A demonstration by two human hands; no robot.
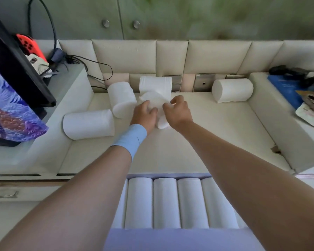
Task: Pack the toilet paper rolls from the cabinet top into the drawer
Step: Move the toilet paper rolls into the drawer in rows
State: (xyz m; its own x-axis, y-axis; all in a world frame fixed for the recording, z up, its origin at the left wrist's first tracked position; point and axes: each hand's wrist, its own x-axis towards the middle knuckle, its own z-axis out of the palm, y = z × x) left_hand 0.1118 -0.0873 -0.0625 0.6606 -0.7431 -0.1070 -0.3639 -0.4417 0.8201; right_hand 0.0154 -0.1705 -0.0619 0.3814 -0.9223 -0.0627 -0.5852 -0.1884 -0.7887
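Cream padded panels back the cabinet top (216,127), a pale recessed surface with raised ledges on both sides. Below it, nearest me, the drawer (179,238) stands open; a row of rolls (165,201) lies side by side in it, long axes pointing away from me, touching one another.

On the left ledge: a dark-framed screen (16,73), cables (83,62) behind it. On the right ledge: a blue book (286,87) with clutter on top, too blurred to identify.

Loose rolls on the cabinet top, four besides the one in hand: one lying at far left (88,124), against the ledge; one angled just behind it (122,98), the two touching; one at the back panel (155,86), directly behind my hands; one lying far right (232,90), well apart from the rest.

Held roll (155,102): centre of the cabinet top, between both hands, its near end showing below my palms. Left hand (145,115), blue band (129,138) at the wrist, fingers curled onto its left side. Right hand (178,111), fingers bent over its right side. Both are grasping it. Cannot tell whether it is lifted or resting on the surface.
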